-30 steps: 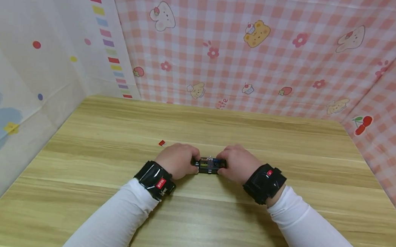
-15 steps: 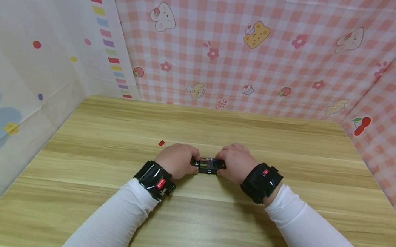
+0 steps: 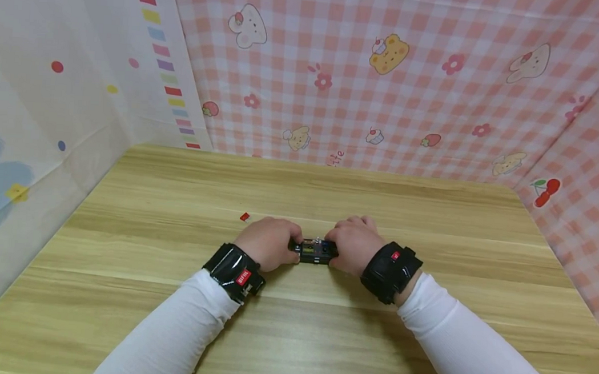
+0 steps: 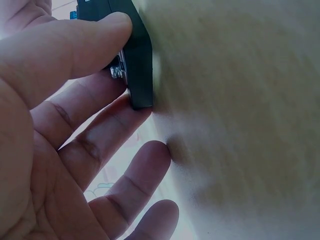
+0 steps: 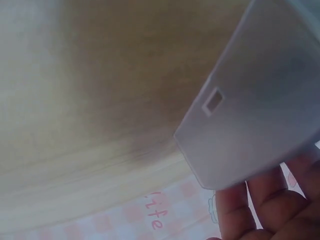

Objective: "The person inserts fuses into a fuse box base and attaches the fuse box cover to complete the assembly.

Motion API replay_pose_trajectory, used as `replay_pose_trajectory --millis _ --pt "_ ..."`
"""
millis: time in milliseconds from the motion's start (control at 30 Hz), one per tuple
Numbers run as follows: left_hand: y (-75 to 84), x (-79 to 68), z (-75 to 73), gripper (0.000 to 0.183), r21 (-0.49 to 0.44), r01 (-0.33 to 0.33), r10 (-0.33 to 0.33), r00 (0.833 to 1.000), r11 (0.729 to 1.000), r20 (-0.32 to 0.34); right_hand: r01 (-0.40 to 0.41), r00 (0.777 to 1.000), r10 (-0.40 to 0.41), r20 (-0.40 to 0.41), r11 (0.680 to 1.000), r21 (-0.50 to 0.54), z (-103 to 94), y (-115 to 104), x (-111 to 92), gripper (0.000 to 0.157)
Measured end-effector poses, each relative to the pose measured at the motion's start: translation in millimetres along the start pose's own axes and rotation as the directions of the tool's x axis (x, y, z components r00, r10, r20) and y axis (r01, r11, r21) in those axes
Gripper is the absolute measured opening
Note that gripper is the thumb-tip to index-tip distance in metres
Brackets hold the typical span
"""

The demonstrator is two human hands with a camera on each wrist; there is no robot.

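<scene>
A small black case [image 3: 316,261] with exposed electronic parts on top, some yellow and blue, lies between both hands at mid-table. My left hand [image 3: 270,243] pinches its left end between thumb and fingers. In the left wrist view the thumb presses on the black side of the case [image 4: 140,60], beside a small coiled or threaded metal piece [image 4: 116,72]. The right hand [image 3: 354,244] pinches the right end and hides it. In the right wrist view a pale grey plate [image 5: 250,130] with a small rectangular slot covers part of the right hand's fingers [image 5: 272,200].
A tiny red and white piece [image 3: 245,217] lies on the wood-grain table [image 3: 290,335], just beyond the left hand. A pink checked cloth [image 3: 336,97] hangs behind the table. White cloth [image 3: 77,110] is at the left side, more checked cloth at the right.
The right hand and wrist have shifted slightly left, so more of the case's right end is covered. The left hand and the small red piece have stayed in place.
</scene>
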State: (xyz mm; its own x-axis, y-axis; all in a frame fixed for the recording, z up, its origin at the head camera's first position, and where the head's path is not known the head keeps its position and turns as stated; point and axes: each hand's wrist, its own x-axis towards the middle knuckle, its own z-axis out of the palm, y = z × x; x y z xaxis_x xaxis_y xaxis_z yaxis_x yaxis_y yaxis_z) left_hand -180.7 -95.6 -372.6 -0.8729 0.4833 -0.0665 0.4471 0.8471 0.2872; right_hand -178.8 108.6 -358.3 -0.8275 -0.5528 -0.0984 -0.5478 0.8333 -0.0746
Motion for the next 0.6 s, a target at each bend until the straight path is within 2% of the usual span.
replay_pose_trajectory --millis 300,400,500,600 --pt "-1.0 -1.7 -2.9 0.022 0.014 0.011 -0.011 1.000 1.000 0.010 0.008 1.000 -0.008 0.008 0.999 -0.032 -0.5 -1.9 4.4 0.031" --pt "-4.0 -2.0 -7.3 0.024 -0.015 0.037 -0.037 0.999 0.999 0.016 0.015 1.000 -0.014 0.010 0.999 -0.033 -0.4 -1.4 5.2 0.031" --pt "-17.2 -4.2 -17.4 0.026 -0.068 0.098 -0.098 0.995 0.993 0.000 0.018 1.000 -0.018 0.013 0.999 -0.038 0.4 -0.3 5.7 0.034" --pt "-42.1 -7.5 -27.9 0.028 -0.079 0.187 -0.192 0.980 0.979 -0.057 0.015 1.000 -0.015 0.019 0.999 -0.038 1.5 0.3 6.1 0.037"
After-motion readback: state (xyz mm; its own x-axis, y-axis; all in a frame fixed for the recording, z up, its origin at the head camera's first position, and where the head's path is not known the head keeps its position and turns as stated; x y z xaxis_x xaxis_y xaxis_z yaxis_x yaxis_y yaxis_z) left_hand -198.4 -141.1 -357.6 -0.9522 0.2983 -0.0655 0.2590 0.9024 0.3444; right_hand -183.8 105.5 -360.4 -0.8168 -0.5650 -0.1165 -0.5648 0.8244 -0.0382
